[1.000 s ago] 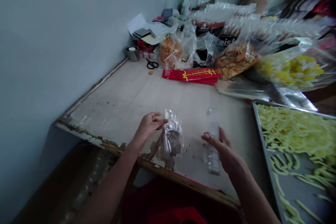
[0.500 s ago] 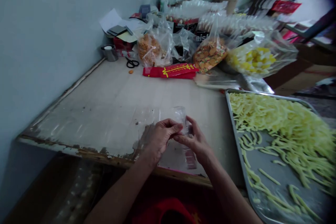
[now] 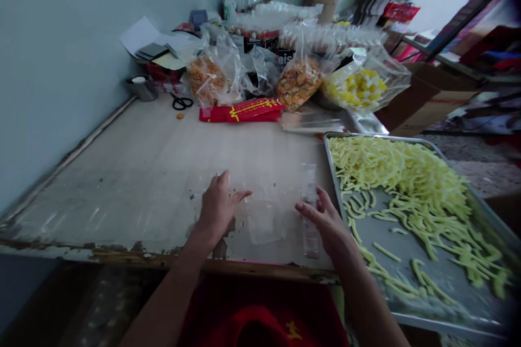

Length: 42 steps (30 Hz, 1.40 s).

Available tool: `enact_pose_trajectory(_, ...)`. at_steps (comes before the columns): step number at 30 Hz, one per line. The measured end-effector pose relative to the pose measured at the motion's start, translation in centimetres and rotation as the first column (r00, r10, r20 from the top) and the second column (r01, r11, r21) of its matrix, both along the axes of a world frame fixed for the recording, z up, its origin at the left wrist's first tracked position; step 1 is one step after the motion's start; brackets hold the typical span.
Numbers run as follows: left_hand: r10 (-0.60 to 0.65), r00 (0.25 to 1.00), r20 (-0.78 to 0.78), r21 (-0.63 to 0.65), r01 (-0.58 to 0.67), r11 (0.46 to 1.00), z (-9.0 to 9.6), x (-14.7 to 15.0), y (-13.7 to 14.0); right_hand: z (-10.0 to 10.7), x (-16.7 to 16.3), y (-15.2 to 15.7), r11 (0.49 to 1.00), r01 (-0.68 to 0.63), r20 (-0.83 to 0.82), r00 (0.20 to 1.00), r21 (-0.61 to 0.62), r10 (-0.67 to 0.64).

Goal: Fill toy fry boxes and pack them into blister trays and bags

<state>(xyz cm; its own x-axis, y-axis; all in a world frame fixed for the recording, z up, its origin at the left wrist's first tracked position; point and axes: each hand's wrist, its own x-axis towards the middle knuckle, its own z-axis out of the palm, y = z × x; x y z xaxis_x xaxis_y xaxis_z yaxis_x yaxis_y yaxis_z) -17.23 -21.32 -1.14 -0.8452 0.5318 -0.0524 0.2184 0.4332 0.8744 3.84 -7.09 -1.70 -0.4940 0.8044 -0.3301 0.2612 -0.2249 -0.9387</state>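
Observation:
My left hand (image 3: 217, 203) is just above the table, with its thumb spread away from the fingers and nothing visible in it. Near its thumb a small clear plastic bag (image 3: 264, 222) lies flat on the tabletop. With the thumb across one side and the fingers at the other, my right hand (image 3: 328, 219) grips a long, narrow clear plastic tray (image 3: 310, 233). The tray is see-through, and its outline is faint against the table.
To the right, a metal baking tray (image 3: 331, 168) holds pale yellow-green strips (image 3: 399, 168). Along the back are a red packet (image 3: 242, 111), black scissors (image 3: 181, 102), a bag of round crackers (image 3: 299, 84) and a bag of yellow-and-white pieces (image 3: 362, 89). The wall (image 3: 61, 54) borders the left side.
My hands, earlier together over clear plastic, have moved apart. The left hand has gone left and opened; the right has carried the narrow tray right. The camera view has turned right.

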Motion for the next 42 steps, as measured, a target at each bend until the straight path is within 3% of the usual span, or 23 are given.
enact_pose_trajectory(2, -0.044, 0.988, -0.15, -0.003, 0.044, 0.999, 1.4, 1.3, -0.2, 0.0, -0.7, -0.6, 0.998, -0.027, 0.008, 1.0, 0.061, 0.026)
enact_pose_trajectory(4, -0.243, 0.97, 0.032, 0.106, 0.238, 0.965, 2.4, 3.1, 0.7, 0.1, -1.4, -1.3, 0.989, -0.068, -0.002, 0.998, 0.134, 0.069)
enact_pose_trajectory(6, -0.43, 0.849, 0.308, 0.322, 0.332, 0.887, 2.9, 4.8, 2.5, 0.2, -1.9, -1.8, 0.98, -0.094, -0.015, 0.995, 0.176, 0.098)
enact_pose_trajectory(9, -0.498, 0.671, 0.549, 0.529, 0.183, 0.829, 2.7, 6.6, 5.3, 0.5, -1.7, -1.9, 0.988, -0.063, -0.078, 0.994, 0.14, 0.074)
enact_pose_trajectory(13, -0.485, 0.484, 0.728, 0.535, 0.039, 0.844, 1.7, 7.4, 7.6, 1.8, 0.1, -1.2, 0.991, -0.007, -0.217, 0.976, -0.131, -0.022)
enact_pose_trajectory(16, -0.465, 0.444, 0.766, 0.513, 0.015, 0.858, 0.4, 6.6, 8.9, 3.1, 2.3, -0.3, 0.954, 0.12, -0.237, 0.953, -0.275, -0.188)
enact_pose_trajectory(19, -0.449, 0.481, 0.753, 0.481, 0.065, 0.874, -0.9, 5.5, 10.3, 4.1, 4.4, 0.8, 0.939, 0.29, -0.157, 0.934, -0.186, -0.32)
enact_pose_trajectory(21, -0.435, 0.569, 0.698, 0.424, 0.161, 0.891, -1.3, 4.9, 10.8, 4.4, 5.5, 1.5, 0.951, 0.293, -0.138, 0.942, -0.099, -0.305)
enact_pose_trajectory(23, -0.389, 0.758, 0.523, 0.275, 0.283, 0.919, -0.9, 4.7, 10.6, 4.5, 6.4, 2.1, 0.962, 0.271, -0.164, 0.948, -0.036, -0.273)
enact_pose_trajectory(25, -0.306, 0.941, 0.146, 0.027, 0.306, 0.952, -0.1, 5.0, 10.0, 4.3, 6.9, 2.5, 0.964, 0.268, -0.194, 0.945, -0.006, -0.264)
enact_pose_trajectory(26, -0.286, 0.955, -0.078, -0.089, 0.279, 0.956, 0.2, 5.4, 9.7, 4.3, 7.0, 2.6, 0.963, 0.27, -0.197, 0.944, 0.003, -0.265)
enact_pose_trajectory(27, -0.31, 0.911, -0.273, -0.176, 0.269, 0.947, 0.4, 5.8, 9.6, 4.2, 7.1, 2.6, 0.963, 0.27, -0.195, 0.945, 0.014, -0.262)
enact_pose_trajectory(29, -0.509, 0.71, -0.487, -0.299, 0.412, 0.861, 0.0, 7.0, 9.8, 4.4, 6.8, 2.5, 0.97, 0.237, -0.186, 0.957, 0.046, -0.225)
enact_pose_trajectory(31, -0.714, 0.456, -0.531, -0.38, 0.625, 0.682, -1.3, 8.2, 10.6, 4.7, 6.5, 2.4, 0.974, 0.204, -0.184, 0.966, 0.1, -0.183)
enact_pose_trajectory(33, -0.797, 0.279, -0.535, -0.418, 0.733, 0.537, -3.0, 8.8, 11.4, 5.0, 6.4, 2.3, 0.97, 0.188, -0.178, 0.971, 0.152, -0.16)
enact_pose_trajectory(34, -0.808, 0.233, -0.541, -0.427, 0.751, 0.503, -3.8, 8.9, 11.5, 5.0, 6.4, 2.3, 0.967, 0.189, -0.171, 0.972, 0.17, -0.16)
enact_pose_trajectory(37, -0.807, 0.163, -0.568, -0.443, 0.765, 0.467, -4.9, 8.0, 10.1, 4.7, 6.6, 2.4, 0.965, 0.201, -0.137, 0.974, 0.169, -0.179)
enact_pose_trajectory(42, -0.825, 0.149, -0.545, -0.471, 0.759, 0.449, -3.7, 5.2, 5.3, 4.6, 5.6, 2.0, 0.981, 0.145, -0.107, 0.985, 0.128, -0.132)
